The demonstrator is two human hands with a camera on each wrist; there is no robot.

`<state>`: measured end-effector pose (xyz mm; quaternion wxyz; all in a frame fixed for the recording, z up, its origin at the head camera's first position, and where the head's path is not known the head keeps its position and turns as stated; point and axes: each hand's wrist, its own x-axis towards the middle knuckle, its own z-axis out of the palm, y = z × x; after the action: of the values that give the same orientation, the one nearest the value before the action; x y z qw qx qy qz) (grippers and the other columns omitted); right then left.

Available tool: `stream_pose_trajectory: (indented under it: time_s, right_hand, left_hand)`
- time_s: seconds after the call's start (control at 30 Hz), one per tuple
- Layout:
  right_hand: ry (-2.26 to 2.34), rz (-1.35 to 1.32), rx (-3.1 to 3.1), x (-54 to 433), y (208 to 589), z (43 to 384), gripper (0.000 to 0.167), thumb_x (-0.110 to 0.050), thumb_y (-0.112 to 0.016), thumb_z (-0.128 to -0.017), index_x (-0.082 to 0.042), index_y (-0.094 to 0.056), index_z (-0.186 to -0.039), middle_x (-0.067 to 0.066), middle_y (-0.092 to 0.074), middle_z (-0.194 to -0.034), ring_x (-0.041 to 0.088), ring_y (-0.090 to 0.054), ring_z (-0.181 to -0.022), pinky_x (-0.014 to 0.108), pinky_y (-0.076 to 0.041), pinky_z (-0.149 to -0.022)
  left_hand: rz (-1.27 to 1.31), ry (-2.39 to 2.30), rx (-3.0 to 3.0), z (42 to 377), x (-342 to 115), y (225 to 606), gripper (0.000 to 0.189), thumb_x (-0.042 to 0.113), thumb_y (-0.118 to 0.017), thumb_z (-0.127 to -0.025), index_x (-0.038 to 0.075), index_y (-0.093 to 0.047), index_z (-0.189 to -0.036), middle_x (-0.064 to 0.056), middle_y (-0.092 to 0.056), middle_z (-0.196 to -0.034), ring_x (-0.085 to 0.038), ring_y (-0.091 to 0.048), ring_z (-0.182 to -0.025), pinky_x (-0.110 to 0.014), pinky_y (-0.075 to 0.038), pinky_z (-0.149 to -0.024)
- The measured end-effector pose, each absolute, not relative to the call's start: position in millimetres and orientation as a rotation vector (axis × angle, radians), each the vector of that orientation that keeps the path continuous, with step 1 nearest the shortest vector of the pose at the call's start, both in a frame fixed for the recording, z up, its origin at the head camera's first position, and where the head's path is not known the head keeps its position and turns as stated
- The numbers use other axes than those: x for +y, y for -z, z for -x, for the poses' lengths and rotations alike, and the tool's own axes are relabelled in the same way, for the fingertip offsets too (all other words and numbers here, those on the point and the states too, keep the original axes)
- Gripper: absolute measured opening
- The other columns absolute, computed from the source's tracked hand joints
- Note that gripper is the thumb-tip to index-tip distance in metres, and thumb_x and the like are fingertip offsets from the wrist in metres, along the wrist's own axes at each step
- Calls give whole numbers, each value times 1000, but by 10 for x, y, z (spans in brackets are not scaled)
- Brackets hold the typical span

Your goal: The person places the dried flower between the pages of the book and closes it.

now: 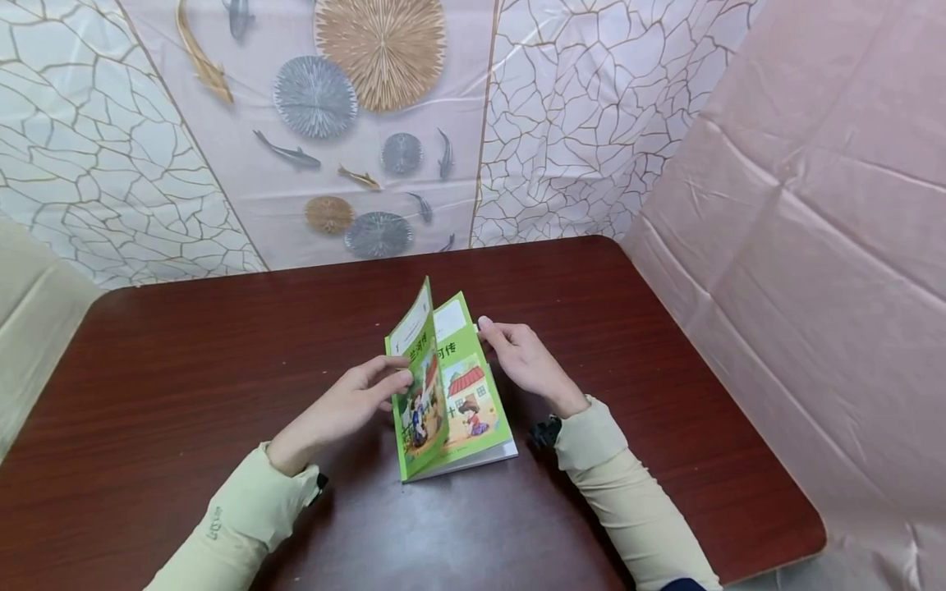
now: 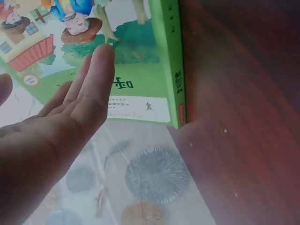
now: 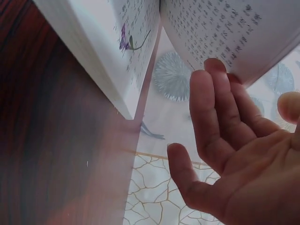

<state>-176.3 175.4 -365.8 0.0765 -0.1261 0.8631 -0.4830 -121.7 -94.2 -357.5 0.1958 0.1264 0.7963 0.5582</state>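
Note:
A green-covered paperback book [image 1: 473,435] with a colourful illustration stands partly opened on the table, a cover panel rising at an angle on its left side. My left hand [image 1: 358,398] is at the left part of the cover, thumb and fingertips overlapping it. In the left wrist view those fingers [image 2: 96,77] lie straight against the picture, with the spine to their right. My right hand [image 1: 528,361] is at the book's right edge. The right wrist view shows its loosely bent fingers [image 3: 204,98] touching the lower edge of a printed page [image 3: 225,33], the thumb standing apart.
The dark red wooden table [image 1: 222,353] has rounded corners. Behind it hangs a patterned cloth [image 1: 562,123] with fish and round motifs, and a pink cloth [image 1: 828,205] drapes down along the right side.

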Motion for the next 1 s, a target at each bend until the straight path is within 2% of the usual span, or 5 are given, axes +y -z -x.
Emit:
stream_pose_trajectory:
  time_s: [0.13,0.27,0.57,0.8,1.0]
  right_hand:
    - [1431,314,2562,1790,3667,1770,65,-61,-35,-99,-8,-71,-105,6,-69,-92,29,-66,-88,45,-51,-82]
    - [1370,257,2572,1819,3669,1773,71,-66,-32,-97,-8,-72,-102,7,-69,-88,33,-65,-88,39,-50,-80]
    - [1206,213,2644,1846,3739,1793,53,-55,-45,-98,-10,-69,-87,11,-62,-77,21,-54,-69,32,-43,-64]
    - [1039,240,2721,1836,3809,1805,32,-38,-62,-94,-8,-72,-99,1,-69,-87,16,-59,-76,33,-49,-71]
    - [780,195,2818,1810,3847,1798,29,-40,-67,-91,-12,-73,-92,-5,-67,-80,15,-59,-74,45,-42,-87]
  left_hand:
    - [-401,-1492,2242,1197,-918,3601,49,33,-51,-102,0,-47,-138,-16,-58,-127,-30,-58,-112,-47,-49,-91]
    - [-417,-1421,2275,1177,-877,3623,47,34,-52,-102,3,-48,-137,-11,-60,-126,-24,-58,-113,-43,-47,-93]
    - [-373,-1349,2301,1163,-779,3704,47,33,-56,-100,3,-51,-136,-6,-65,-113,-20,-61,-101,-39,-50,-87]
    - [-368,-1303,2358,1144,-743,3727,45,31,-56,-100,3,-52,-134,-3,-65,-114,-16,-61,-103,-41,-48,-90]
    - [-354,-1284,2374,1143,-729,3757,46,31,-58,-99,3,-52,-135,-3,-64,-116,-17,-60,-105,-41,-47,-92]
